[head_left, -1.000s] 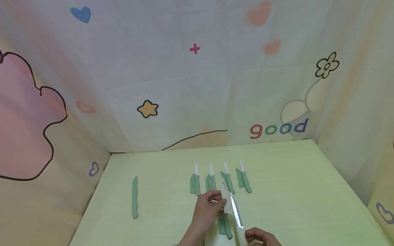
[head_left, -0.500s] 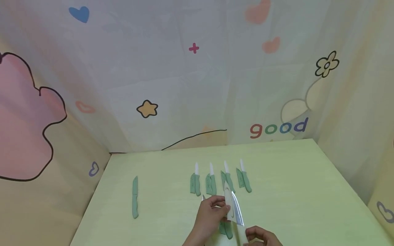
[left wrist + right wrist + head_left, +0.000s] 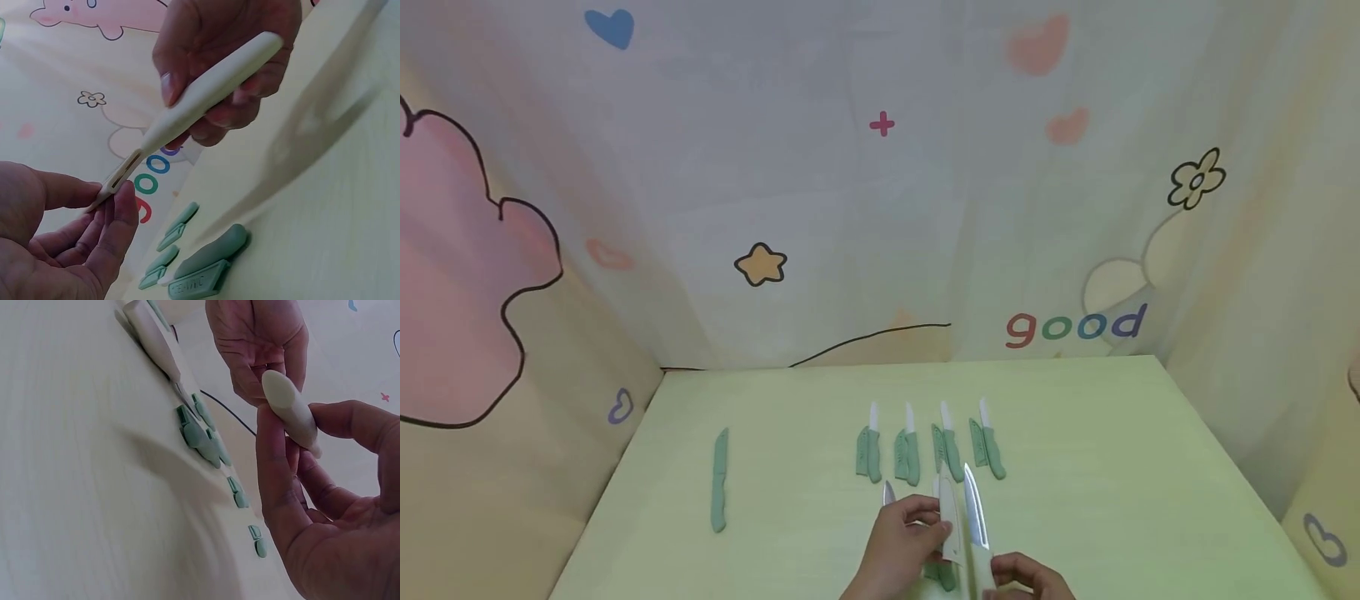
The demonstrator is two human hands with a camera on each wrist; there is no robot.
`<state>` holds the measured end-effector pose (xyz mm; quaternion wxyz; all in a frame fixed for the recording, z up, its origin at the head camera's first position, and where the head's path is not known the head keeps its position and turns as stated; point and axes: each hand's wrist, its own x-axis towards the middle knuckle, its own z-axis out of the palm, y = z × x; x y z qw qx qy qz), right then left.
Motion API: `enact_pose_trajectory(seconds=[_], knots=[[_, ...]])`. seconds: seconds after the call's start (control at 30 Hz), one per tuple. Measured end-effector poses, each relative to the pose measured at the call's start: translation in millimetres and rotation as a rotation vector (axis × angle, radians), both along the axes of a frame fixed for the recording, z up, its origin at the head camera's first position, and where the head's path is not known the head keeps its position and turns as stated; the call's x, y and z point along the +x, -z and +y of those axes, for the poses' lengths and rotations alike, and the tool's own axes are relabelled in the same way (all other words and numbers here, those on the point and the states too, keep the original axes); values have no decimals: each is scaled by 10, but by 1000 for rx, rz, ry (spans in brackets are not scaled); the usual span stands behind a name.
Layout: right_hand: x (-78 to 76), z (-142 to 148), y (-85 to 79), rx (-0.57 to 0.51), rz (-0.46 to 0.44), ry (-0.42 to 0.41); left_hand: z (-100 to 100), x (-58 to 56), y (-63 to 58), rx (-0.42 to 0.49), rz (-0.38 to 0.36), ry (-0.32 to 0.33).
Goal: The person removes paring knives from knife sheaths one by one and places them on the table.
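Observation:
In the head view my left hand (image 3: 902, 542) pinches a white knife sheath (image 3: 950, 521) between thumb and fingers. Just to its right, my right hand (image 3: 1030, 575) grips a kitchen knife by its white handle (image 3: 981, 571), the bare metal blade (image 3: 976, 508) pointing away from me. Sheath and blade stand side by side, both raised off the table. The left wrist view shows the knife handle (image 3: 212, 81) in the right hand and the slotted sheath (image 3: 125, 169) in the left fingertips. Beneath them lies a green knife (image 3: 946, 575), partly hidden.
Several green paring knives (image 3: 912, 458) with white blades lie in a row, each beside its green sheath (image 3: 900, 457). A sheathed green knife (image 3: 719, 479) lies at the left. Another white-handled knife (image 3: 153, 340) rests on the table (image 3: 1112, 483), its blade tip (image 3: 889, 492) showing behind my left hand.
The sheath crossed in front of the blade half a second ago; now a gap shows between them in the head view. Both hands keep their holds. The head view has shifted slightly.

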<state>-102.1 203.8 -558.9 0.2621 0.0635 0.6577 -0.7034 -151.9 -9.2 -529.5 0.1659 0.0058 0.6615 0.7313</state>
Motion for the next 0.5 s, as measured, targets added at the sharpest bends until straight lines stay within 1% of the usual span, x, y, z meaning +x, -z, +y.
enact_pose_trajectory(seconds=[0.13, 0.27, 0.37, 0.5], knots=[[-23, -56, 15, -11, 19, 62, -8, 53, 27, -20, -11, 25], [-46, -105, 49, 13, 52, 118, -6, 107, 66, -32, -31, 53], [-58, -122, 88, 9, 50, 136, 13, 146, 112, -21, -47, 61], [-70, -92, 95, 14, 35, 151, 74, 151, 198, -23, -24, 83]])
